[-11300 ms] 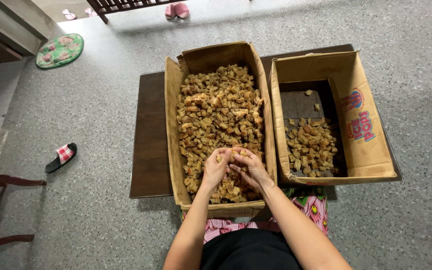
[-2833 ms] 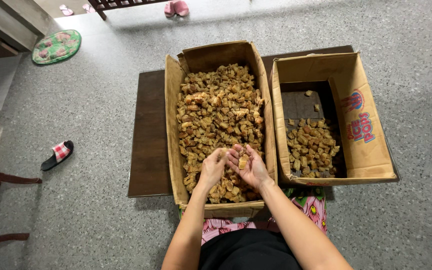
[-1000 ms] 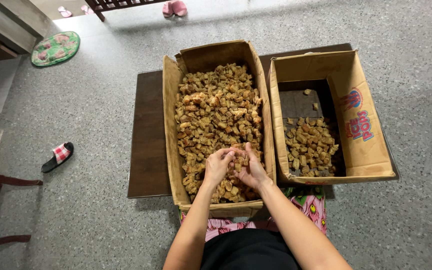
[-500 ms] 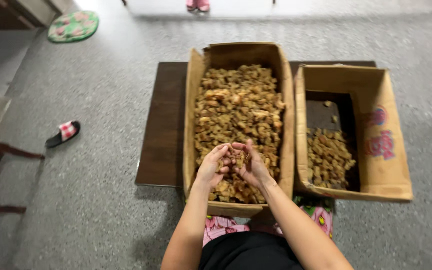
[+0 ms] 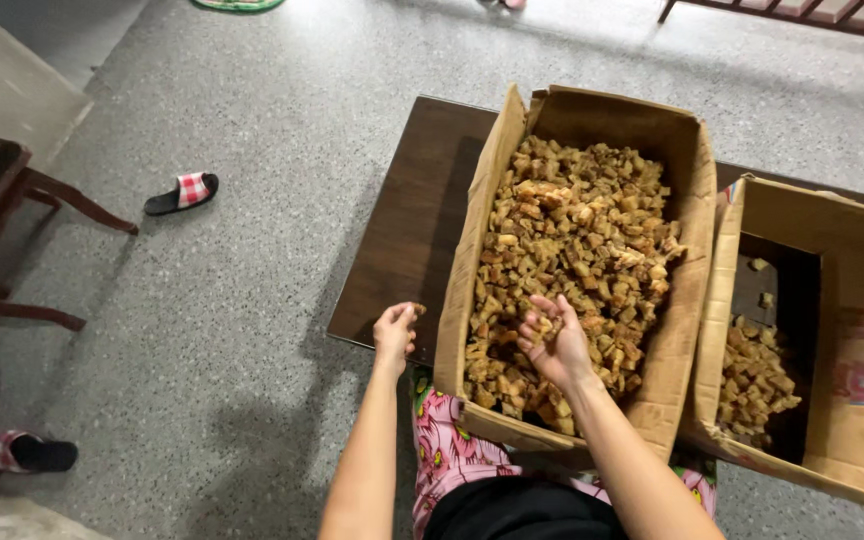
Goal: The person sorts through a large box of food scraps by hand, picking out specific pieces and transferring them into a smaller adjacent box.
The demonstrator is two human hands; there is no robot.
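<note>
Here, small brown chunks (image 5: pixel 577 240) are filling the big cardboard box (image 5: pixel 472 290) on the dark desk (image 5: pixel 402 230). The right hand (image 5: pixel 555 345), its grip open and palm up, is cradling a few pieces over the heap. The left hand (image 5: pixel 395 332), outside the box's left wall, is pinching one piece in a closed grip. A second cardboard box (image 5: pixel 852 400) is sitting just beside, on the right.

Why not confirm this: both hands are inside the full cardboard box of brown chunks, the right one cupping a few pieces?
Not quite. In the head view only the right hand is inside the full cardboard box, cupping a few pieces; the left hand is outside it, over the dark table.
</note>
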